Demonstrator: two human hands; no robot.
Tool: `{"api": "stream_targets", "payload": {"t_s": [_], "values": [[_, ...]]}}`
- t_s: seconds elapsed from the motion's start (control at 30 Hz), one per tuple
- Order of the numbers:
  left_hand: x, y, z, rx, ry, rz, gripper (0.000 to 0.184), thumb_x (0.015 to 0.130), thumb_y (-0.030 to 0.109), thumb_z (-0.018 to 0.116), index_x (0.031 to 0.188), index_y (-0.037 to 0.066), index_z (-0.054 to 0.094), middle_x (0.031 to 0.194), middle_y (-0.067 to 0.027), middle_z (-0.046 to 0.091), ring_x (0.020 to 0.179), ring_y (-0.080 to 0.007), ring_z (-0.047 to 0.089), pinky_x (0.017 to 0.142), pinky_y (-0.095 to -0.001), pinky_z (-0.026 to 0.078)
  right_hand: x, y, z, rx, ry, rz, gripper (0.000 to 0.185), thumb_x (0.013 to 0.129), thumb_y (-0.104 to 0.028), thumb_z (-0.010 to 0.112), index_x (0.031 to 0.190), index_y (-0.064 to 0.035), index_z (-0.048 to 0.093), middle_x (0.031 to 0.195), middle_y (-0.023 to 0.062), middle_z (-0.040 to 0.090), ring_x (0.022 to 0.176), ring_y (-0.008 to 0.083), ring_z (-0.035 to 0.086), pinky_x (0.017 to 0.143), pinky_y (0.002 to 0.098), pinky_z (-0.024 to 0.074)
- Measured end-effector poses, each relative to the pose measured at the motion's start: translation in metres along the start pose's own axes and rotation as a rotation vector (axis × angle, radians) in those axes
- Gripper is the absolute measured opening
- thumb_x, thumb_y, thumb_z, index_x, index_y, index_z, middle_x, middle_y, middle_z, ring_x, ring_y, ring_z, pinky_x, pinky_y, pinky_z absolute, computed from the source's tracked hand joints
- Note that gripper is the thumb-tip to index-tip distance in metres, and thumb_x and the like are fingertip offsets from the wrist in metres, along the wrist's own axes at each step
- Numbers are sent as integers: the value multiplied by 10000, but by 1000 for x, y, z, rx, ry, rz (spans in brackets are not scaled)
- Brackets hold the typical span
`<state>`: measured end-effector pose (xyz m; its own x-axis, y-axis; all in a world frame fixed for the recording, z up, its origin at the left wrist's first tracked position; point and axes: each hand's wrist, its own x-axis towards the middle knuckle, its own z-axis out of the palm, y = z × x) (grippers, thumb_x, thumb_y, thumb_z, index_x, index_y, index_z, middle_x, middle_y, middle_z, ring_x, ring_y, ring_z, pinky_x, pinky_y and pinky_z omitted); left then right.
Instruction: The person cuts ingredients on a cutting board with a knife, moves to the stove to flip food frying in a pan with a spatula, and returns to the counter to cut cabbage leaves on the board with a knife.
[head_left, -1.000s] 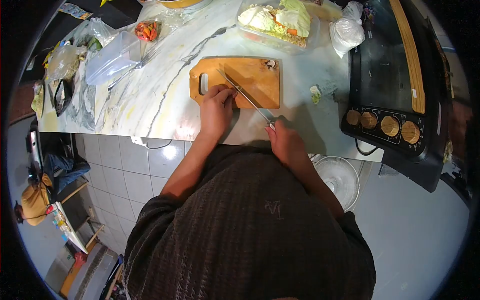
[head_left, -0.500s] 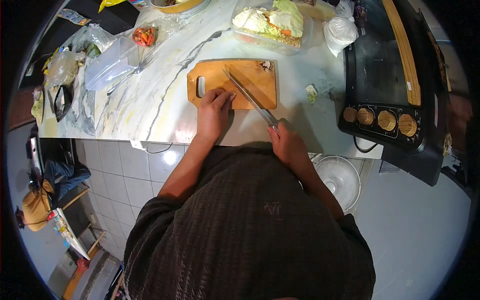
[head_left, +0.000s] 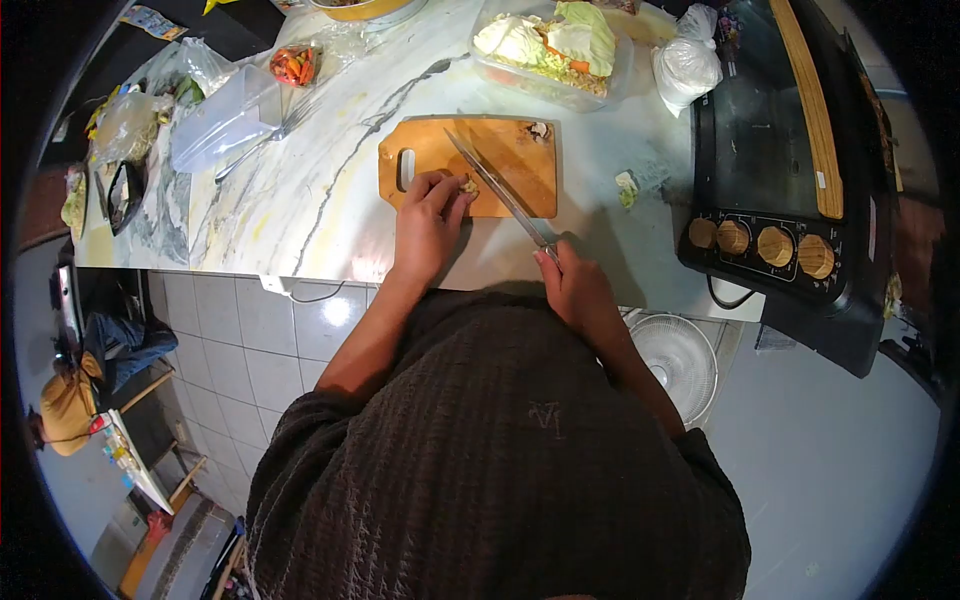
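Note:
An orange-brown cutting board (head_left: 425, 140) lies on the counter in front of me. My left hand (head_left: 430, 220) is at the board's near edge, its fingertips pinched on a small pale-brown food piece (head_left: 469, 187) whose kind I cannot make out. The handle of a long knife (head_left: 497, 190) is in my right hand (head_left: 575, 287), which is closed round it at the counter's front edge. Its blade slants across the board to the far left, just right of the food piece. Dark and whitish scraps (head_left: 539, 131) sit in the board's far right corner.
Behind the board is a clear plastic tub (head_left: 560, 95) with cabbage and carrot. A tied bag of white powder (head_left: 687, 72) and a black oven (head_left: 760, 150) stand right. Leftward are a bag of red chillies (head_left: 293, 66), forks (head_left: 265, 140) and a translucent container (head_left: 225, 120).
More of the small food piece shows between my left fingertips. The knife stays slanted over the board in my right hand, and the whole view has shifted slightly.

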<state>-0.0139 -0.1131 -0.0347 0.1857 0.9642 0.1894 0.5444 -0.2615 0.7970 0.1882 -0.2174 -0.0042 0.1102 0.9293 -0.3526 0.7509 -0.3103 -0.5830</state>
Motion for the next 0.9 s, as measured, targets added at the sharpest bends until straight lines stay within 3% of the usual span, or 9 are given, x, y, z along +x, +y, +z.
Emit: {"api": "stream_targets", "payload": {"t_s": [0.9], "values": [[5,-7,-1,30,9,40,65,845,27,698,904,9,716,932,-138,638,828,-321,645,724,-394,520,15,-2,6,-97,-63,-58,306,982,-308,580,904,-23,501,730,276,615,718,499,599,597,567,452]]}}
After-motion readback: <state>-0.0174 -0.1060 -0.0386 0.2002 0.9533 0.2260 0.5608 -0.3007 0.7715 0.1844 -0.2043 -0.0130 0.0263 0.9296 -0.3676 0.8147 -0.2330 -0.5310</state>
